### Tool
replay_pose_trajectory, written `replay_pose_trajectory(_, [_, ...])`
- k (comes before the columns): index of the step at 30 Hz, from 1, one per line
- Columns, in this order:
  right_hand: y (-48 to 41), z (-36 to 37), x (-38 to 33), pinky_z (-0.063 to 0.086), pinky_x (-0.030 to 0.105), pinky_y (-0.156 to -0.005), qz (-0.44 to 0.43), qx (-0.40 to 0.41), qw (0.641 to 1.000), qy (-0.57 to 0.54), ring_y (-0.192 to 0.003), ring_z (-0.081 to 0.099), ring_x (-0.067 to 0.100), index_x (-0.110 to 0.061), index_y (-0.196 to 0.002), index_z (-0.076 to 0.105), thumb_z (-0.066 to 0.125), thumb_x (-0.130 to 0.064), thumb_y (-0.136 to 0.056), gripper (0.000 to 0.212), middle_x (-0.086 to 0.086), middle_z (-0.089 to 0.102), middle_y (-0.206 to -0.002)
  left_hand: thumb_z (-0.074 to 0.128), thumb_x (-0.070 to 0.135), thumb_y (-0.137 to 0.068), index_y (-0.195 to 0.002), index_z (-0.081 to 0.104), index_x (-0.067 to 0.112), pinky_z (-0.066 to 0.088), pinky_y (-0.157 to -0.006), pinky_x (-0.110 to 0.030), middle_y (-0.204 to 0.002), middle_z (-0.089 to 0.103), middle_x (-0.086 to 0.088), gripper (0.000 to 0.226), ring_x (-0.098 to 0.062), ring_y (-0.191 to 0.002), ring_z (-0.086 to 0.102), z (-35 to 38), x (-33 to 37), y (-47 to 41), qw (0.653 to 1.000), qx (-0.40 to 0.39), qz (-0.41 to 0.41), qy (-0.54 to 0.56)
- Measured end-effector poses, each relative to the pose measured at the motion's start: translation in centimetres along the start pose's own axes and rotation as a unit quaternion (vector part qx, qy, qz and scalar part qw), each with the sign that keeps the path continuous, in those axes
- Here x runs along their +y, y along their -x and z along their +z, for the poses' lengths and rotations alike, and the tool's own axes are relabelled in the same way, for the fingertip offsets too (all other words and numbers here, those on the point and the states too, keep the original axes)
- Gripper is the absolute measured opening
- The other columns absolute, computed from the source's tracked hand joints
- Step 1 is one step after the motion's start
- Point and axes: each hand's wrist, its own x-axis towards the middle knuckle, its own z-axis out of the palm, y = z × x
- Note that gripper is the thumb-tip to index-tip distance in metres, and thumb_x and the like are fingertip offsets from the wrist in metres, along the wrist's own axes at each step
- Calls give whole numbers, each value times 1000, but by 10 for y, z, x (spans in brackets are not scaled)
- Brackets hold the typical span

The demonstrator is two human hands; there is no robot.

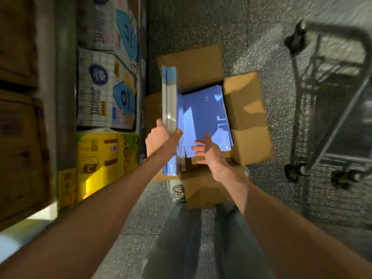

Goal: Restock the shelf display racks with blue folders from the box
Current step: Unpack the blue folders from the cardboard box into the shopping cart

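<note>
Nearest: the person's two legs in jeans [181, 238], one pale shoe [177, 191] against the near flap [203, 190] of the cardboard box [245, 117], which sits open on the speckled floor [261, 37]. All four flaps are folded outward; the near flap overlaps the feet and the left flap lies close to the shelf [64, 77] base, so there is little free floor on that side. Left hand [161, 137]: thumb and fingers wrapped around the lower part of an upright bundle of blue folders [171, 93], which stands on edge along the box's left inner wall and rises above the rim. Right hand [209, 152]: fingers straight and slightly spread, holding nothing, over the near edge of the flat blue folders [203, 117] lying in the box; contact cannot be judged. The flat folders fill the box bottom almost wall to wall, just right of the upright bundle. Left of the aisle, the shelf carries yellow packs [100, 158] nearest and white-and-blue tissue packs [100, 87] further along. Right of the box, apart from it by a strip of open floor, stands a metal cart [330, 97] on castors. Beyond the far flap, the aisle floor is open. Frame is motion-blurred at the edges.
</note>
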Motion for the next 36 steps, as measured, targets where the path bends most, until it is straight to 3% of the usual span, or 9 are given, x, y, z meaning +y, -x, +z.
replay_pose_trajectory(3, [45, -12, -20, 48, 43, -95, -8, 15, 1000, -2, -102, 58, 24, -16, -115, 61, 27, -52, -106, 50, 9, 65, -122, 57, 45, -95, -128, 42, 7, 43, -70, -31, -98, 57, -9, 52, -29, -93, 63, -33, 22, 37, 999, -3, 19, 31])
replay_pose_trajectory(10, [163, -71, -38, 42, 50, -108, -48, 49, 997, 45, -115, 54, 29, -4, -137, 53, 36, -44, -106, 54, 17, 55, -138, 63, 47, -91, -116, 50, 8, 50, -75, -37, -103, 63, -9, 48, -33, -95, 62, -107, 86, 134, 992, 7, 107, 65])
replay_pose_trajectory(14, [219, -115, -35, 41, 43, -109, -92, 77, 988, 101, -128, 51, 36, -3, -134, 55, 40, -43, -104, 52, 17, 55, -140, 54, 58, -81, -123, 59, -1, 51, -89, -42, -118, 67, -18, 73, -36, -110, 62, -149, 125, 194, 977, 9, 189, 99])
replay_pose_trajectory(19, [281, -178, -21, 42, 39, -101, -105, 131, 981, 99, -126, 54, 33, -4, -138, 53, 44, -59, -98, 68, 16, 55, -139, 62, 40, -95, -107, 68, 4, 46, -70, -25, -102, 72, -8, 38, -24, -97, 67, -168, 160, 282, 957, 37, 244, 150])
replay_pose_trajectory(23, [349, -235, 2, 50, 42, -99, -138, 70, 988, 27, -108, 66, 28, -13, -107, 70, 38, -59, -100, 56, 9, 69, -118, 65, 32, -94, -80, 64, 14, 40, -57, -22, -80, 65, -1, 23, -15, -76, 59, -164, 189, 368, 940, 47, 273, 197])
replay_pose_trajectory(26, [391, -285, 27, 58, 40, -86, -143, 51, 986, -63, -86, 73, 26, -15, -96, 73, 47, -65, -95, 56, 9, 76, -92, 65, 35, -90, -70, 63, 19, 45, -65, -30, -73, 65, 6, 26, -10, -68, 59, -156, 212, 429, 923, 35, 304, 233])
replay_pose_trajectory(30, [418, -351, 55, 59, 48, -83, -172, 69, 970, -156, -88, 74, 28, -11, -108, 74, 73, -75, -68, 75, 12, 75, -106, 62, 35, -90, -82, 70, 16, 51, -70, -31, -84, 73, 2, 22, -9, -74, 65, -145, 237, 502, 905, 11, 343, 250])
replay_pose_trajectory(33, [475, -386, 71, 57, 36, -47, -196, 71, 952, -223, -61, 73, 26, -7, -102, 71, 66, -41, -93, 35, 12, 76, -79, 59, 47, -81, -90, 72, 13, 56, -81, -41, -96, 76, -7, 37, -17, -85, 69, -128, 260, 546, 896, -14, 368, 250])
replay_pose_trajectory(36, [498, -422, 88, 56, 34, -44, -230, 135, 927, -265, -63, 73, 25, -9, -96, 69, 69, -36, -92, 27, 13, 74, -83, 64, 49, -78, -94, 73, 13, 56, -91, -55, -99, 77, -7, 41, -24, -94, 72, -109, 284, 571, 893, -50, 362, 261])
